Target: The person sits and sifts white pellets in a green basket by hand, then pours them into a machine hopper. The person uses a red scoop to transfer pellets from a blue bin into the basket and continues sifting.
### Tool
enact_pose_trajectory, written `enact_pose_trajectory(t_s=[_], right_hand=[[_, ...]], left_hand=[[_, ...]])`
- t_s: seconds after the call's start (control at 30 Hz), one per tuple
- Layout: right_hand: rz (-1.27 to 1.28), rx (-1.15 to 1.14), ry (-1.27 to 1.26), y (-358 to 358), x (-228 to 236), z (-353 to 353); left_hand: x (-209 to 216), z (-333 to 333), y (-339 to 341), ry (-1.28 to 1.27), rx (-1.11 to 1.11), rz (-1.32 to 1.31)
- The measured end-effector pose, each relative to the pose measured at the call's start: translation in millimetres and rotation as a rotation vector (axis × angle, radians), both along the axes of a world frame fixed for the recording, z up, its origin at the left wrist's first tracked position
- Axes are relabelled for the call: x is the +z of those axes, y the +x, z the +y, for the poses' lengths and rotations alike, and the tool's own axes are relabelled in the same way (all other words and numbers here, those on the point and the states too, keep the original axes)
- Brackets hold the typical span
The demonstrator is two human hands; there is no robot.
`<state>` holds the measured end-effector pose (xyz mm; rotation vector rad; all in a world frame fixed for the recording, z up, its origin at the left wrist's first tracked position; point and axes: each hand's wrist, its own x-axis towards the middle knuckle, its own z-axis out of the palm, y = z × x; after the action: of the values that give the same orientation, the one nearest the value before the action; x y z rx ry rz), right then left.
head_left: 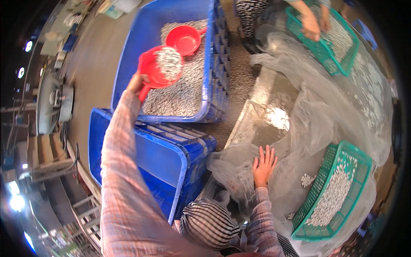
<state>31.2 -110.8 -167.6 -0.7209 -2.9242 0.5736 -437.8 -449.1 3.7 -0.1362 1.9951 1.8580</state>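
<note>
My left hand (136, 83) reaches over a large blue crate (123, 79), closed on a red plastic scoop (147, 63) by its handle end. Small silvery-white pieces (169, 64), perhaps little fish, lie in this scoop. More of the same (182, 96) cover the inside of the crate. A second red scoop (184, 39) rests on them, touching or just behind the held one; its bowl looks bare. My right hand (264, 166) lies flat with fingers spread on a sheer grey net (233, 160), holding nothing.
Another blue crate (158, 150) stands nearer, tilted. At right, a green basket (334, 147) holds more white pieces on the net. Another person's hands (310, 26) work in a far green basket (349, 66). Black-and-white checked cloth (208, 222) shows at the bottom. Wet concrete edging (248, 115) runs mid-view.
</note>
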Motion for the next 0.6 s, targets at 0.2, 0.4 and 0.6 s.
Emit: enact_pose_trajectory(t_s=[0.2,0.4,0.6], right_hand=[[0.040,0.074,-0.128,-13,24,18],[-0.300,0.573,-0.030,-14,92,83],[-0.182,0.924,0.333,44,172,80]], left_hand=[[127,78,42,0.179,-0.070,0.056],[167,243,153,0.386,-0.275,-0.037],[163,425,339,0.445,-0.819,0.254]])
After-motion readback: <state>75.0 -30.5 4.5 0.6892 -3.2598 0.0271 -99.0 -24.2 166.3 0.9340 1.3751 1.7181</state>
